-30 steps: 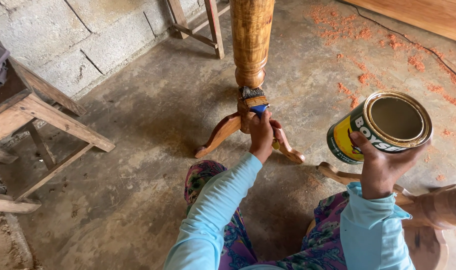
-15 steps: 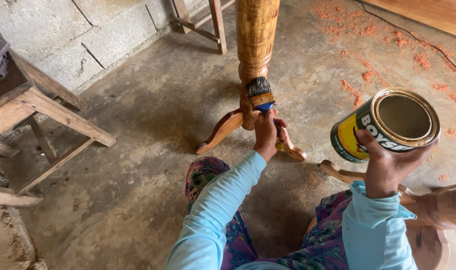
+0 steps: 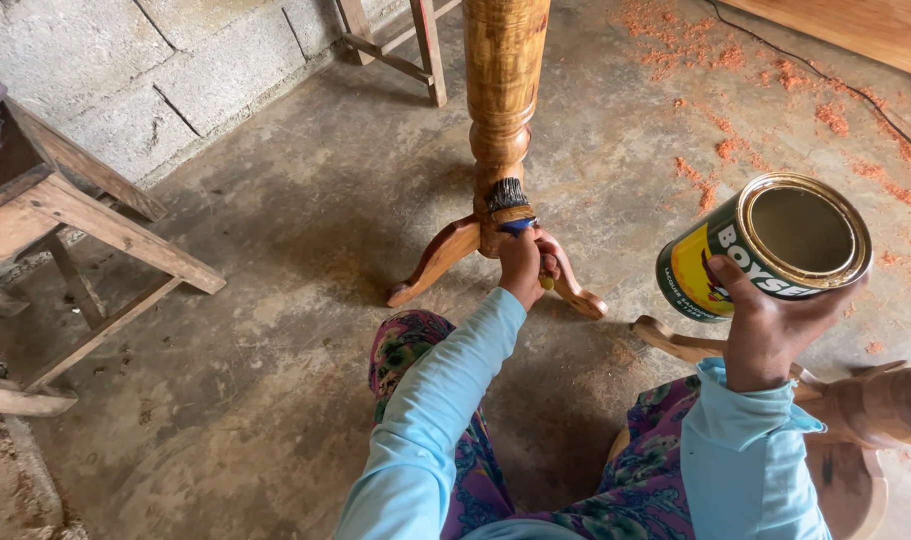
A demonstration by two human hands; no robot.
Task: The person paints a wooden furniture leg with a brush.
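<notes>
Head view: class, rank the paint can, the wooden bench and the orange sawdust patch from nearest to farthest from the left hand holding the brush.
From the left hand:
1. Orange sawdust patch, on the floor to its upper right.
2. Paint can, to its right, held up in the right hand.
3. Wooden bench, far left by the wall.

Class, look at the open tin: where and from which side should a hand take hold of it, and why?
Grip the tin around its round side wall, from below and behind, as the right hand does: its mouth is open and tilted, so the rim stays clear.
</notes>
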